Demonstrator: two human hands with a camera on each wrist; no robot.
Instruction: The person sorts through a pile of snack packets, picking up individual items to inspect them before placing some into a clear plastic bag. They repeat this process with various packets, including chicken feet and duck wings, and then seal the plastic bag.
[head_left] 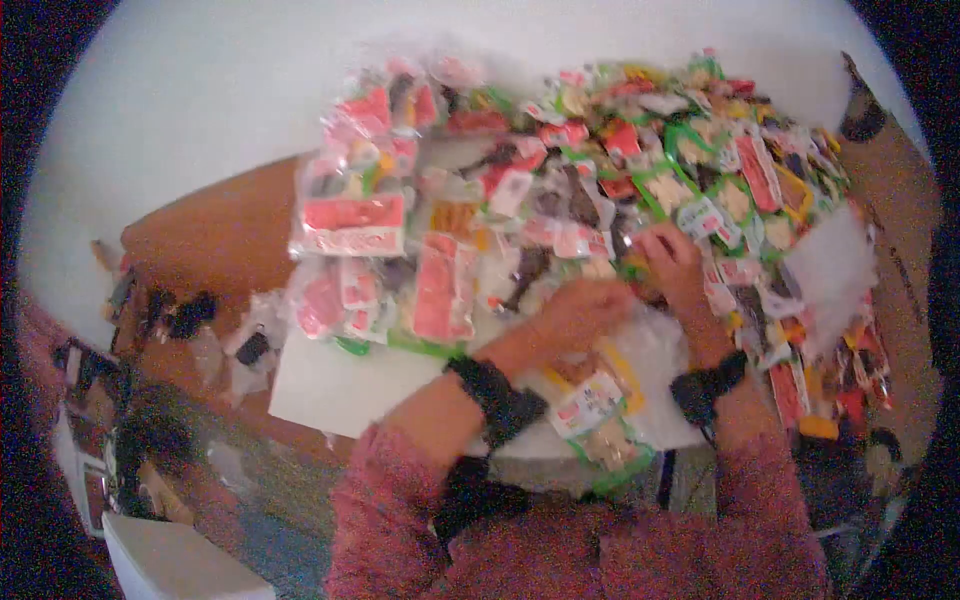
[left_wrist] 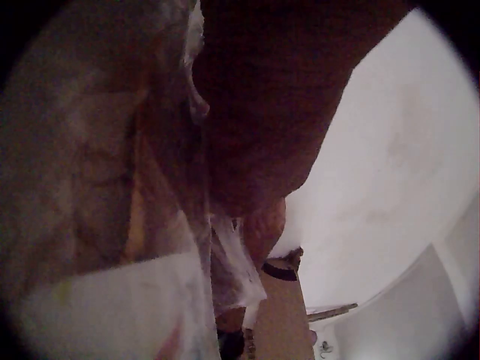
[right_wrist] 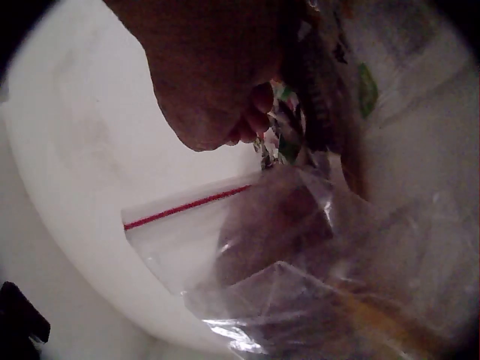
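Note:
A clear zip bag (head_left: pixel 650 345) hangs between the two hands, holding packets with white labels and yellow and green edges (head_left: pixel 590 400). The left hand (head_left: pixel 585 308) grips the bag near its top, its fingers partly hidden. Just right of it and higher, the right hand (head_left: pixel 678 265) has its fingers curled at the bag's upper part; its exact hold is blurred. In the right wrist view, the bag (right_wrist: pixel 187 206) shows a red zip line below the right hand (right_wrist: pixel 210 82). Clear plastic (left_wrist: pixel 236 262) lies against the left hand (left_wrist: pixel 262 112) in the left wrist view.
Many small food packets (head_left: pixel 690 165) are heaped across the table's back and right. Larger bags with red labels (head_left: pixel 355 215) stand left of the heap. A white board (head_left: pixel 320 390) lies at the front left, and a brown surface (head_left: pixel 220 215) extends behind it.

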